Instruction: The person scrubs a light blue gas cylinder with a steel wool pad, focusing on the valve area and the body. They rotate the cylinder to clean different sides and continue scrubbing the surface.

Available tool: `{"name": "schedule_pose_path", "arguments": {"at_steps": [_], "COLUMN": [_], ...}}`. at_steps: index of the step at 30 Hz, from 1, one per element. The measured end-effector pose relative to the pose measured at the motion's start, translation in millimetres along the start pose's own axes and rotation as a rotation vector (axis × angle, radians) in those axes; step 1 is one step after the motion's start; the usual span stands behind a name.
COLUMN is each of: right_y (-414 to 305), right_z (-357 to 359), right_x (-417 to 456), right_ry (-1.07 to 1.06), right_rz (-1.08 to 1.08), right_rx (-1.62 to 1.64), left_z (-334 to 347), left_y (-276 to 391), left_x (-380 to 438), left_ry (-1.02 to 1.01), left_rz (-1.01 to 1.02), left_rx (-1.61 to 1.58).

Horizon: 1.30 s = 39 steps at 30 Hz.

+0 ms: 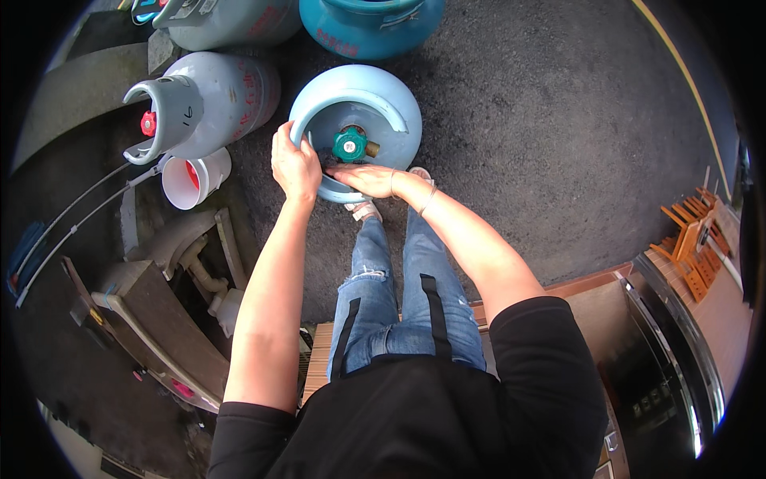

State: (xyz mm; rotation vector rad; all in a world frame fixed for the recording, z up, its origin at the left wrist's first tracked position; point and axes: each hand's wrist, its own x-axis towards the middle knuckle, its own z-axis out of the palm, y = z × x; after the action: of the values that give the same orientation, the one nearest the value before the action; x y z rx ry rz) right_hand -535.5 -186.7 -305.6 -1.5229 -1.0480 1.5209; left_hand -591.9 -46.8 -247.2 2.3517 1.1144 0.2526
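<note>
A light blue gas cylinder (pixel 395 84) stands before me on the asphalt, its ring collar (pixel 359 99) towards me. Inside the collar sits a green valve handwheel (pixel 350 144) with a brass outlet (pixel 372 148) on its right. My left hand (pixel 297 160) grips the collar's left side, fingers over the rim. On the near side, my right hand (pixel 366 178) lies across the collar, its straight fingers reaching inside below the handwheel; its thumb is hidden, so I cannot tell whether it grips. My sandalled feet are close to the cylinder's near side.
Left of it is a grey cylinder (pixel 230 102) with a red handwheel (pixel 148 123), beside a white bucket (pixel 197 179). A teal cylinder (pixel 371 36) and another grey cylinder (pixel 239 24) stand beyond. A concrete sink (pixel 161 317) is at lower left; an orange wooden rack (pixel 694 239) is at right.
</note>
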Motion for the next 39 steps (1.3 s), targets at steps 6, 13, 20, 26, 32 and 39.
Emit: {"name": "schedule_pose_path", "arguments": {"at_steps": [6,13,20,26,32,39], "right_y": [8,20,-34,-78,-62,-50], "right_z": [7,9,1,-50,-19,-12], "right_x": [36,33,-39,-1,53,84], "right_ry": [0.172,0.218,0.275,0.122,-0.441,-0.193], "right_rz": [-0.169,-0.267,-0.034,-0.358,-0.1,0.291], "right_rx": [0.14,0.114,0.222,-1.063,-1.991,-1.558], "left_z": [3,3,-3,-6,2,-4], "left_y": [6,4,3,9,6,6], "left_x": [1,0,0,-3,0,-1], "left_ry": [0.017,0.018,0.002,-0.044,-0.007,-0.068], "left_rz": [0.017,0.031,-0.048,-0.11,-0.078,-0.131], "left_rx": [-0.032,-0.018,-0.004,-0.022,-0.055,-0.042]}}
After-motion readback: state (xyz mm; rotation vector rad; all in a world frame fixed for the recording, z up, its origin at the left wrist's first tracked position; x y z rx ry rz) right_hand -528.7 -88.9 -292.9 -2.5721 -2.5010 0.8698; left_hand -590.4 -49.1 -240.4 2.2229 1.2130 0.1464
